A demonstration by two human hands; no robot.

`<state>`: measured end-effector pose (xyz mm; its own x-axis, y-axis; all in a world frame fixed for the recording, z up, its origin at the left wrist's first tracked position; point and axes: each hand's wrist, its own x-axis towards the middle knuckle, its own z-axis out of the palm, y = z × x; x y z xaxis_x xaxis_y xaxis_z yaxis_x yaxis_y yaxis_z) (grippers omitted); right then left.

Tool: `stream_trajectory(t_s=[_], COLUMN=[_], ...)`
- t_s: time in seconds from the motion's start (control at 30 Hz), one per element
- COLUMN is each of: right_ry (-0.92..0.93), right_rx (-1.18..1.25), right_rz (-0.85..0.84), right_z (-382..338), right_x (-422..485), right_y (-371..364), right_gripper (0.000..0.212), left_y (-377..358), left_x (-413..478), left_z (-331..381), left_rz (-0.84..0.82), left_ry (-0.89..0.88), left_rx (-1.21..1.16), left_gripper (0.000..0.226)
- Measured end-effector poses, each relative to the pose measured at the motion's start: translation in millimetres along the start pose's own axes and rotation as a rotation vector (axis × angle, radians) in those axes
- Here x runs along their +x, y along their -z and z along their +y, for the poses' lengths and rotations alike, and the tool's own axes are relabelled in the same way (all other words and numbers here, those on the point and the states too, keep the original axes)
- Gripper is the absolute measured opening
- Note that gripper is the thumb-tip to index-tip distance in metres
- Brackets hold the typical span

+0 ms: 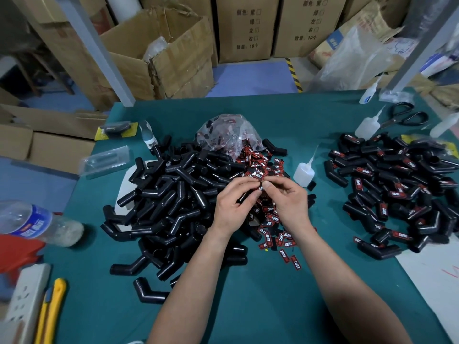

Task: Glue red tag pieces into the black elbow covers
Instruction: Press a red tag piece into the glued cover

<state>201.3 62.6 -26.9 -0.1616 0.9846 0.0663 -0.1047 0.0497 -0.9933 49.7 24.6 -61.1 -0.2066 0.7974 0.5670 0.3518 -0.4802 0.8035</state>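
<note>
Both hands meet over the middle of the table point(248, 306), fingertips together. Left hand point(232, 207): fingers curled in, thumb and forefinger pinching narrow on a tag point(257, 175). Right hand point(290, 202): thumb and forefinger pinch the same tag from the other side, remaining fingers loosely bent. The tag sits at the very fingertips, between the two hands, raised just above the heap, red-and-black face up; whether its backing is on or off cannot be told. Directly under and behind the grip lie loose tags point(273, 219), spilling from a clear bag point(228, 135) down toward the wrists. To the left of the hands, touching the tag spill, is a big mound of bare covers point(173, 194). A glue bottle point(303, 171) stands upright just to the right of the grip, nozzle up, touched by neither hand. Further right, well apart, lies a second heap of tagged covers point(397, 184). Scissors point(404, 116) lie beyond that heap, near more bottles. A water bottle point(37, 223) lies on its side at the left edge.
</note>
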Motion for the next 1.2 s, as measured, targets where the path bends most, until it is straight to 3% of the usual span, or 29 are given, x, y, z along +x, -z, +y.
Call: stream_trajectory(t_s=[0.2,0.4,0.63,0.83,1.2], right_ry=[0.236,0.517,0.56,0.547,0.565], right_rx=[-0.231,-0.477,-0.535,-0.536,-0.564], right_rz=[-0.249,-0.263,-0.248,-0.261,-0.262], right_z=[-3,2,2,1,0], right_x=[4,9,12,11,11], right_y=[15,24,25,26,25], right_gripper=[0.029,0.023,0.021,0.022,0.019], left_y=[0,1,2,1,2], left_x=[1,1,1,2,2], left_z=[0,0,6,5,7], left_rz=[0.036,0.019,-0.025,-0.027,-0.043], left_ry=[0.039,0.062,0.138,0.096,0.1], left_rx=[0.025,0.021,-0.009,0.012,0.029], left_gripper=[0.017,0.017,0.025,0.016,0.02])
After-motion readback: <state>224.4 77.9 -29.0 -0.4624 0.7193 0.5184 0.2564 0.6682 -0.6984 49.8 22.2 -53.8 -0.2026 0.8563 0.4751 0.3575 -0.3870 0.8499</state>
